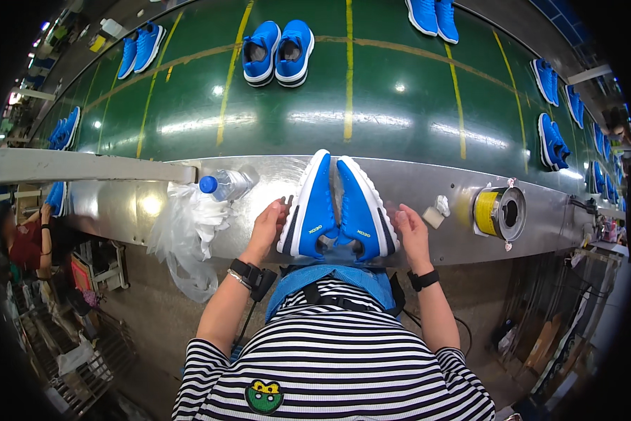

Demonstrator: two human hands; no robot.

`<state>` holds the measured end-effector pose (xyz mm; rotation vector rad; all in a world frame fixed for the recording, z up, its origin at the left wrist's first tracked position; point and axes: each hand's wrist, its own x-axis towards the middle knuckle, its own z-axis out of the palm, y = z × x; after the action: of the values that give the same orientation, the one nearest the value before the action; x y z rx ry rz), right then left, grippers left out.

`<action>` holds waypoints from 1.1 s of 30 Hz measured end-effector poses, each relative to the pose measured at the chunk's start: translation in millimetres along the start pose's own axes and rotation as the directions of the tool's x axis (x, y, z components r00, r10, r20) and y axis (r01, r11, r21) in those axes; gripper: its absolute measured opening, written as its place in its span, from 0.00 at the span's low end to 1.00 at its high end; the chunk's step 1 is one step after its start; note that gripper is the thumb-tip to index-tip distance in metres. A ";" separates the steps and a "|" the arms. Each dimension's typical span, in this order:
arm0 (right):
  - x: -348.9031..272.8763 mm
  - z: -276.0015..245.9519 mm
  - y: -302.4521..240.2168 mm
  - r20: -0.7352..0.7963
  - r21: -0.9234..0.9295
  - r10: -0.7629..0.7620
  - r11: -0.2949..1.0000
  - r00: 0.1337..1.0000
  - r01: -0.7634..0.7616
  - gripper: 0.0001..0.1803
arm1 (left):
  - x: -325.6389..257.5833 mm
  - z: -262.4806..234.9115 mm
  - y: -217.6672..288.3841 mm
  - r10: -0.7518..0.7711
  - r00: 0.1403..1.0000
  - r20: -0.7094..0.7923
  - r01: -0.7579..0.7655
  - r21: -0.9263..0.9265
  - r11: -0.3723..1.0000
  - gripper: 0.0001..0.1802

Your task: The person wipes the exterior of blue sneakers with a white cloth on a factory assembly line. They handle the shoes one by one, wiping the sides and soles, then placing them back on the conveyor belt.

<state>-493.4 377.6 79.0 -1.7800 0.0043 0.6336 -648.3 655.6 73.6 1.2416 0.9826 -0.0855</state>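
Observation:
Between my hands, a pair of blue sneakers rests on the metal ledge, toes pointing away from me. The left sneaker (315,203) and the right sneaker (361,203) are tipped with their white soles outward and their openings toward each other. My left hand (268,228) is beside the left sole, fingers partly bent and apart. Close to the right sole is my right hand (410,233), its fingers loosely spread. Neither hand is wrapped round a shoe; whether the fingertips touch the soles, I cannot tell.
Beyond the metal ledge (259,189) runs a green belt (379,84) carrying several blue sneaker pairs. A capped bottle (228,184) and plastic bag (175,245) lie left; a yellow-labelled can (499,212) and pale block (433,217) are right. A co-worker (31,242) is far left.

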 end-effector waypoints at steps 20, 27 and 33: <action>-19.2 -42.7 44.8 -0.287 -0.525 -0.278 0.846 0.917 0.092 0.11 | 14.6 -5.7 -22.9 -0.052 0.999 -0.006 0.052 -0.005 0.999 0.34; -0.8 -52.6 66.5 -0.390 -0.662 -0.484 0.739 0.783 0.127 0.02 | 15.2 -0.5 -18.1 -0.080 0.997 0.023 0.079 0.025 0.997 0.34; 47.1 -112.7 67.3 -0.553 -0.582 -0.436 0.812 0.709 0.045 0.04 | 17.5 5.2 -14.1 -0.019 1.000 0.016 0.018 0.042 0.999 0.31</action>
<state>-428.3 270.5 17.9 -2.4215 0.0818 -0.2889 -642.4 653.7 51.4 1.2684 0.9826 -0.1307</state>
